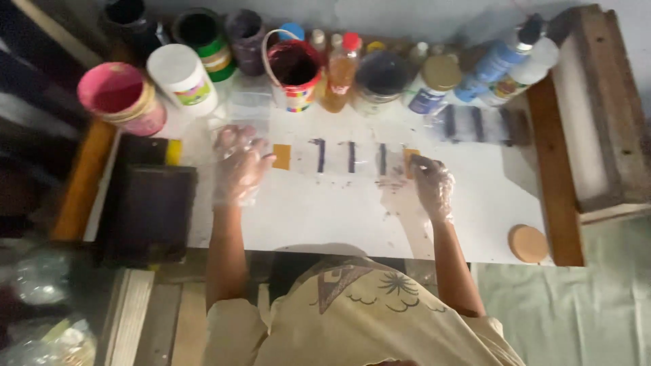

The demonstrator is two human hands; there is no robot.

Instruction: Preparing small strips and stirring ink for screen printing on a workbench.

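Pressing flat, both gloved hands, left hand (pixel 239 169) and right hand (pixel 431 183), pin a thin, floppy clear sheet (pixel 339 159) at nine and three o'clock; edges suit gripping.

Setting was a small paint or printing workshop: open ink-stained paint pots (pixel 293 66) and squeeze bottles (pixel 505 64) stood along the far edge of a smeared white worktable (pixel 339 217), wooden frame (pixel 597 108) at its right.

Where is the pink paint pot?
In the head view, the pink paint pot sits at the table's far left edge, beside a white jar, beyond the gloved left hand.
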